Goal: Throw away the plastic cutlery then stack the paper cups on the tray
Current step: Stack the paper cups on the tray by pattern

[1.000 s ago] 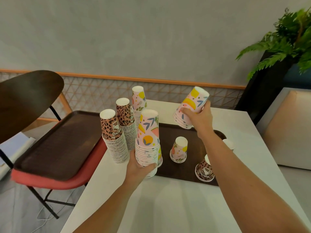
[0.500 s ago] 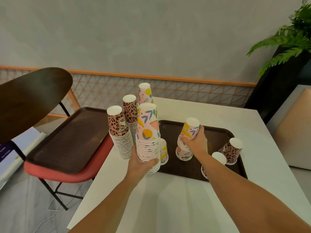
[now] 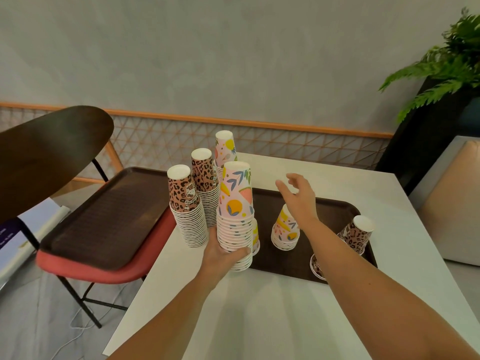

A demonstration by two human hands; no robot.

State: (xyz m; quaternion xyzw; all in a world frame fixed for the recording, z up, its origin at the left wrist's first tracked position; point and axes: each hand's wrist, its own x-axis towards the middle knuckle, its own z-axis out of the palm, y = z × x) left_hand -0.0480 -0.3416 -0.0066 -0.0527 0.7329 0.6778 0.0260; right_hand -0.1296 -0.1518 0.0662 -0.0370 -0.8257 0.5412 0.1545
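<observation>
My left hand grips the base of a tall stack of pink patterned paper cups at the left edge of the brown tray on the white table. A short pink cup stack stands upside down on the tray. Just above it my right hand hovers with fingers spread, holding nothing. Two leopard-print cups stand on the tray's right side: one in full view, the other half hidden by my right forearm. Two leopard stacks and a pink stack stand left of the tray.
A second brown tray lies on a red chair seat at the left, under a dark chair back. A potted fern and a beige cushion are at the right. A wall with a lattice strip runs behind.
My right hand brought the held pink cups down onto the cup on the tray, let go and lifted away open. My left hand has kept its grip on the tall stack.
</observation>
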